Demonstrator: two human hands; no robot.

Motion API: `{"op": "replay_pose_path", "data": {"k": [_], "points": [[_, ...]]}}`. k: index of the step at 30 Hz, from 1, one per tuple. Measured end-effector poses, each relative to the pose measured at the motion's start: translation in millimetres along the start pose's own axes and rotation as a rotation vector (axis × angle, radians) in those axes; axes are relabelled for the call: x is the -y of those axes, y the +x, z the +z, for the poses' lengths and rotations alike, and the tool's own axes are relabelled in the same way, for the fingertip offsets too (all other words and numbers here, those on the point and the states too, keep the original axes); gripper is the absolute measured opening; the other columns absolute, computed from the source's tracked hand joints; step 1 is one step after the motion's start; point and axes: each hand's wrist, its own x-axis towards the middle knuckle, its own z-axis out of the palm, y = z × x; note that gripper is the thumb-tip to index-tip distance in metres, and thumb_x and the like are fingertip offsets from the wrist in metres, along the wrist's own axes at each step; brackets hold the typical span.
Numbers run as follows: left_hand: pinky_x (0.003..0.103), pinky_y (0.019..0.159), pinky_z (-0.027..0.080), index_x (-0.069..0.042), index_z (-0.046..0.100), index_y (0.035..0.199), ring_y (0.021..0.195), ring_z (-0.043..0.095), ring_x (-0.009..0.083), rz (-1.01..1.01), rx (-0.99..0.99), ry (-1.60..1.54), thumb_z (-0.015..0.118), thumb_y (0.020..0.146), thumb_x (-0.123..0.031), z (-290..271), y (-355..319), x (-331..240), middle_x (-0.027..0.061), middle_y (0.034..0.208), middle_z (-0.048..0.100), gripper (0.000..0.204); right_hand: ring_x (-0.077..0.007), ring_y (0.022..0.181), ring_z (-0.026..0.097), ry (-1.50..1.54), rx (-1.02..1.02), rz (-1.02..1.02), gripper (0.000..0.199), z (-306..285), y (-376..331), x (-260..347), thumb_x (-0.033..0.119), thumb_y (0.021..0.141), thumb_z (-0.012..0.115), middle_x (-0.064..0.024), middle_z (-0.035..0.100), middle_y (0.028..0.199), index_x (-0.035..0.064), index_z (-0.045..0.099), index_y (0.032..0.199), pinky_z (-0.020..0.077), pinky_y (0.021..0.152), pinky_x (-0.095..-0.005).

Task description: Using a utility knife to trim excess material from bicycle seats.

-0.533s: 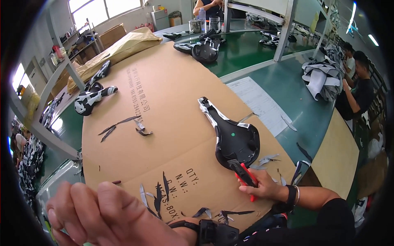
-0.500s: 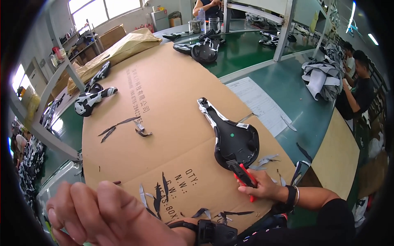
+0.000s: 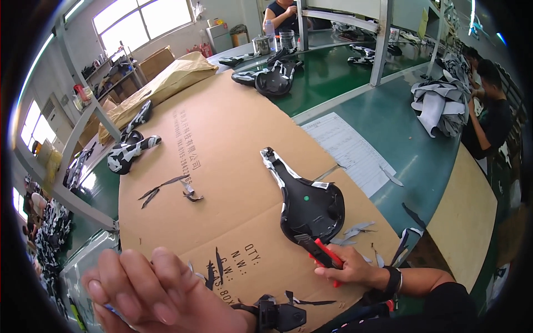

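Observation:
A black bicycle saddle (image 3: 312, 208) lies underside up on the cardboard, its narrow nose pointing away; white folded cover edges line the nose, and a green dot marks its middle. My right hand (image 3: 355, 266) grips a red-and-black utility knife (image 3: 325, 256), whose dark tip is at the saddle's near rear edge. Raised close to the camera at lower left, my left hand (image 3: 139, 286) has its fingers curled in; what they may hold is hidden. Grey trimmed strips (image 3: 355, 230) lie beside the saddle, and dark strips (image 3: 216, 266) lie between my hands.
The cardboard sheet (image 3: 222, 127) covers the green table. More saddles rest at its left edge (image 3: 125, 152) and far end (image 3: 275, 77). A paper sheet (image 3: 350, 147) and a pile of grey-white pieces (image 3: 441, 105) lie at right. A metal post (image 3: 383, 44) rises behind; co-workers sit far right (image 3: 488, 111).
The view has shifted slightly, so the saddle appears lower and further left. My left hand appears a little further right, still curled. The knife stays in my right hand by the saddle's rear edge.

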Motion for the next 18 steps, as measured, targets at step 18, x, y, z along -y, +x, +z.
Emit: {"op": "replay_pose_path", "data": {"k": [18], "points": [[0.023, 0.066, 0.038, -0.005, 0.053, 0.100, 0.075, 0.050, 0.0083, -0.553, -0.198, 0.753, 0.060, 0.092, -0.022, -98, -5, 193, -0.0004, 0.082, 0.052, 0.020, -0.0305, 0.075, 0.063, -0.810, -0.757, -0.406, 0.033, -252, 173, 86, 0.026, 0.081, 0.066, -0.0152, 0.063, 0.083, 0.0068, 0.056, 0.106, 0.0485, 0.068, -0.0408]]}}
